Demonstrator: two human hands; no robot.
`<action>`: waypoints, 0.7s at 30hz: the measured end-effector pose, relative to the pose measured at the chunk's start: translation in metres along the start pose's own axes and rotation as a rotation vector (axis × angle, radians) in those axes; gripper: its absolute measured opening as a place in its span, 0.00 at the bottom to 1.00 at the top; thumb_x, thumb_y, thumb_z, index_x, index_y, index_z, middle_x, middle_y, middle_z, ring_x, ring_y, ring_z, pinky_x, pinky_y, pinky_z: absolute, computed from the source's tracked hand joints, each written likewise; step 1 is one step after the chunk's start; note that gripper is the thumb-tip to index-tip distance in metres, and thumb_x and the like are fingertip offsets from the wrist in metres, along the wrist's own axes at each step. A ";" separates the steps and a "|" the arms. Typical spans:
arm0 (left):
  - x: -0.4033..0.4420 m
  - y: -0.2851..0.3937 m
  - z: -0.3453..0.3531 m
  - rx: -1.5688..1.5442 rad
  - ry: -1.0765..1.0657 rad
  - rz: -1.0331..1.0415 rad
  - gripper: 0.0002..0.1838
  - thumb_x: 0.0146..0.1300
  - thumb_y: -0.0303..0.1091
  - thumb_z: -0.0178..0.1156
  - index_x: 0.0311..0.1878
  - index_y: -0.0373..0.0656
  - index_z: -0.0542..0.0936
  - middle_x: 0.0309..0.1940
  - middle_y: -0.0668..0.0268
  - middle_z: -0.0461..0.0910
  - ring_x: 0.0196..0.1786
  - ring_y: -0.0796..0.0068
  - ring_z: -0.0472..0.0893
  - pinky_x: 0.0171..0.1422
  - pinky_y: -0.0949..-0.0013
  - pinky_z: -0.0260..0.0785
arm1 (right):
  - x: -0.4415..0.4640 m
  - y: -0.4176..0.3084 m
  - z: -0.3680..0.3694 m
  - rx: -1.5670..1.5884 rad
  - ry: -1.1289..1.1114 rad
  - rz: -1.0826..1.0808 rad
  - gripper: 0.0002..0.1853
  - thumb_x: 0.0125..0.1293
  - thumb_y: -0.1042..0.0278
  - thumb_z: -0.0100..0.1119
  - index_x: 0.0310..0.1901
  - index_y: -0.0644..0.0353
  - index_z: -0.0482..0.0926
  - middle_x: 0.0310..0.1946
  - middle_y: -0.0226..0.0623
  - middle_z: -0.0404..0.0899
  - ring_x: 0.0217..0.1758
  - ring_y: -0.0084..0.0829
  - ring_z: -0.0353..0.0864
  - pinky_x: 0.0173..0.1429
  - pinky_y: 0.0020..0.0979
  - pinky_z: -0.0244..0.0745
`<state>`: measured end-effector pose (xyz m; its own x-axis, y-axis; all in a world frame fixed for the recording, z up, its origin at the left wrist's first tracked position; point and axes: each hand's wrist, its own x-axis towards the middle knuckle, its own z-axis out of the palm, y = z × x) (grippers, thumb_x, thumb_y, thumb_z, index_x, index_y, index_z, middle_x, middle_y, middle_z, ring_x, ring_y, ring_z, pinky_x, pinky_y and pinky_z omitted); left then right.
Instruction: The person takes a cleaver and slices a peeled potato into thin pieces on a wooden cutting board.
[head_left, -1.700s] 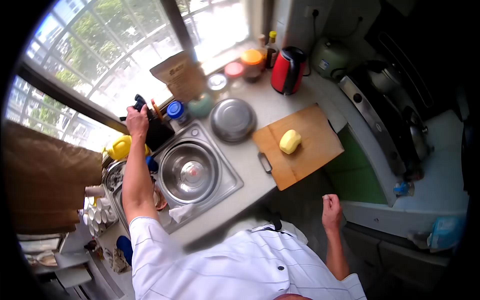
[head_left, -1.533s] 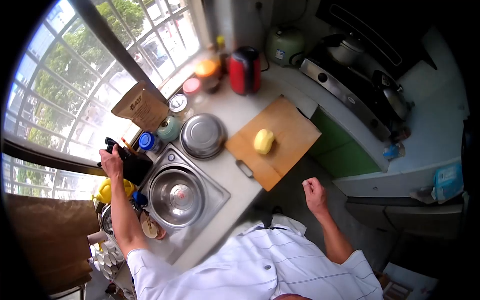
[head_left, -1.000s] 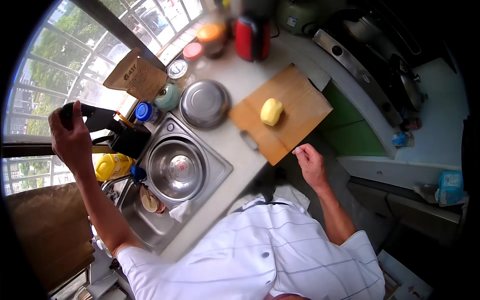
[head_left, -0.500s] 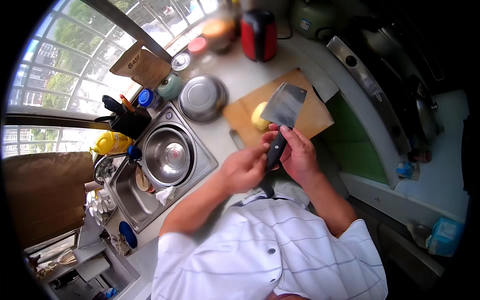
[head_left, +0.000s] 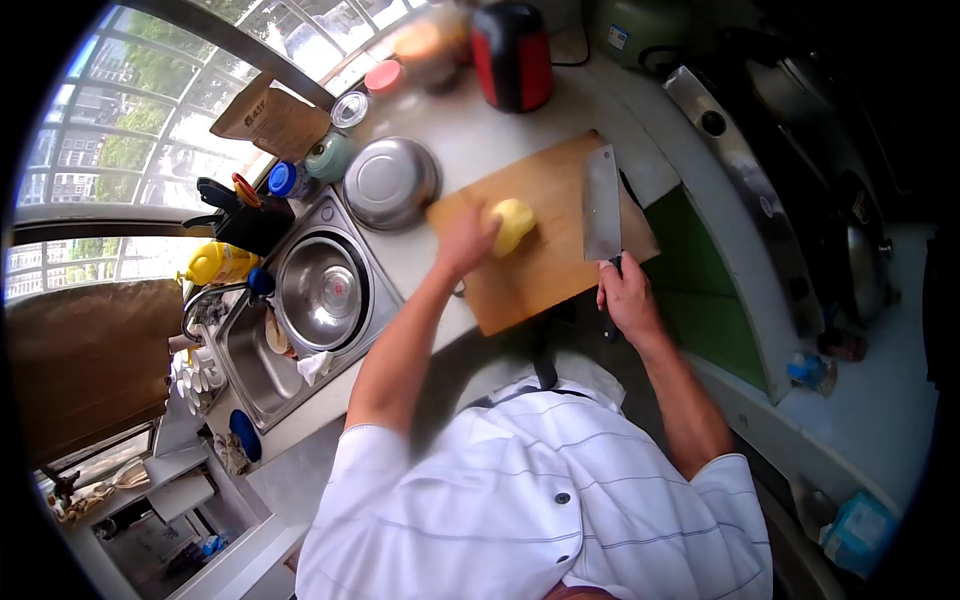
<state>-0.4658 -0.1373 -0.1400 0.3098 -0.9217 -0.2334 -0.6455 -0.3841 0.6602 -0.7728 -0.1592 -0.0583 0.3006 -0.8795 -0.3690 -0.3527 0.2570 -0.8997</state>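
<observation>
A peeled, pale yellow potato (head_left: pixel 514 226) lies on the wooden cutting board (head_left: pixel 545 285). My left hand (head_left: pixel 468 242) is at the potato's left side, with its fingertips against or right beside it. Motion blur smears those fingers, so their grip is unclear. My right hand (head_left: pixel 628 298) is closed around the black handle of a cleaver (head_left: pixel 602 205). The broad metal blade points away from me over the board's right part, apart from the potato.
Left of the board are an upturned metal bowl (head_left: pixel 391 183) and a sink (head_left: pixel 262 395) with a metal basin (head_left: pixel 322 292). A knife block (head_left: pixel 250 232) stands by the window. Behind the board is a red-black kettle (head_left: pixel 512 58); a stove (head_left: pixel 712 122) is at right.
My left hand has left the cleaver's handle and moved forward to the potato. My right hand now holds the cleaver by its handle, and the blade has swung right, off the potato.
</observation>
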 end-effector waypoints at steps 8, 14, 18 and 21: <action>0.017 0.012 0.028 0.023 -0.294 -0.233 0.35 0.78 0.56 0.55 0.69 0.31 0.72 0.34 0.46 0.89 0.34 0.55 0.91 0.42 0.57 0.81 | -0.002 0.030 0.012 -0.297 0.035 -0.183 0.15 0.77 0.63 0.61 0.36 0.64 0.70 0.23 0.55 0.77 0.28 0.59 0.81 0.33 0.49 0.73; -0.016 0.030 0.050 -0.184 0.091 -0.210 0.30 0.77 0.54 0.60 0.60 0.31 0.77 0.51 0.38 0.85 0.55 0.35 0.84 0.59 0.44 0.75 | -0.009 0.010 0.007 -0.521 -0.032 -0.385 0.14 0.77 0.63 0.60 0.39 0.63 0.70 0.26 0.57 0.79 0.34 0.64 0.81 0.36 0.56 0.73; -0.017 0.021 0.049 -0.262 0.126 -0.165 0.28 0.77 0.50 0.60 0.60 0.30 0.75 0.51 0.34 0.83 0.56 0.33 0.82 0.61 0.44 0.74 | -0.007 0.004 0.007 -0.624 -0.093 -0.384 0.12 0.78 0.64 0.57 0.40 0.63 0.70 0.27 0.57 0.80 0.34 0.64 0.82 0.37 0.59 0.74; -0.016 0.020 0.051 -0.286 0.146 -0.166 0.29 0.77 0.50 0.61 0.58 0.27 0.73 0.51 0.31 0.82 0.56 0.32 0.82 0.62 0.44 0.74 | -0.007 -0.005 0.010 -0.679 -0.128 -0.362 0.10 0.78 0.64 0.56 0.43 0.63 0.70 0.28 0.58 0.82 0.35 0.64 0.83 0.38 0.59 0.76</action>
<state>-0.5194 -0.1330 -0.1595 0.5037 -0.8226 -0.2638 -0.3627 -0.4785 0.7997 -0.7645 -0.1502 -0.0537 0.5860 -0.7980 -0.1405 -0.6656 -0.3752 -0.6451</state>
